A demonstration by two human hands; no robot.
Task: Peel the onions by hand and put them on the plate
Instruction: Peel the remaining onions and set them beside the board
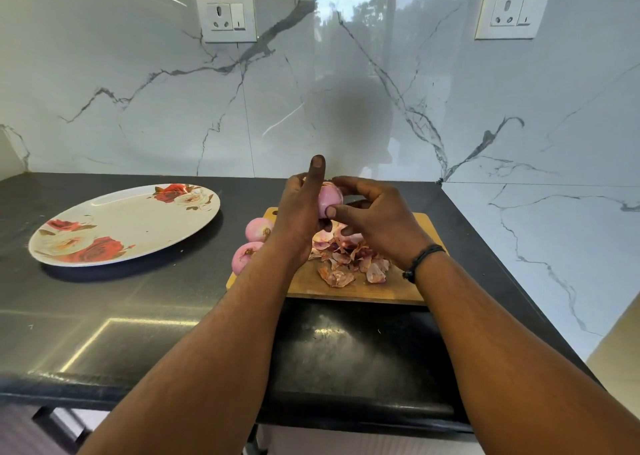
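Head view: you hold an onion (330,198) above the board (349,286), left hand (300,217) curled around it with the forefinger raised, right hand (372,217) pinching its skin. Peeling looks nearly done; next, strip the last skin onto the peels (349,259). Two peeled onions (258,229) sit at the board's left edge. The plate (138,243) lies well apart left, with open counter (194,288) between.

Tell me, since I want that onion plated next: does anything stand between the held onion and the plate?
Nothing visible does. The onion, held by the left hand and right hand, is above the cutting board; the floral plate lies left across bare countertop.
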